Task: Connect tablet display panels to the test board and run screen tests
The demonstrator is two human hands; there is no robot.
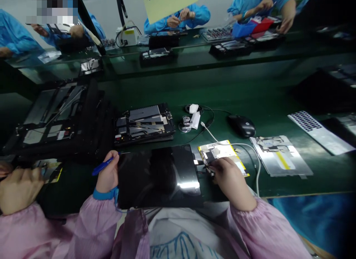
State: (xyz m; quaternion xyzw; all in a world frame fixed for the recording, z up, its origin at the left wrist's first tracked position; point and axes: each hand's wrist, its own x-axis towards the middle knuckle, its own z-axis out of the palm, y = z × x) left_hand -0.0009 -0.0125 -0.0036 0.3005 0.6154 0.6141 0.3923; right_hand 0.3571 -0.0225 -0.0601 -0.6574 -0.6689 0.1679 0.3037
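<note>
**Black screen lying sideways, both hands on the job**

So the biggest thing here is the green counter [269, 121], with a tall stack of dark trays [61, 114] at the far left and a lower stack of tablets [144, 121] just behind the work.

Front and center is the black screen [158, 177], right at the counter's near edge, in front of the person's body. Shiny face up, long axis running left to right, short ends pointing at the two hands.

The left grip [108, 173] is closed around the screen's left end, so the screen sits to its right. The right grip [228, 175] is just past the other end, so the screen is to its left. Its fingertips are bunched low by a pale panel with yellow edges [232, 151]; can't tell if they're really pinching anything.

Smaller stuff: a silver plate [297, 164] further right, a black mouse [241, 125] behind, a blue pen [101, 167] tucked in the left grip, and a short white ribbon [198, 162] at the screen's right end.
</note>
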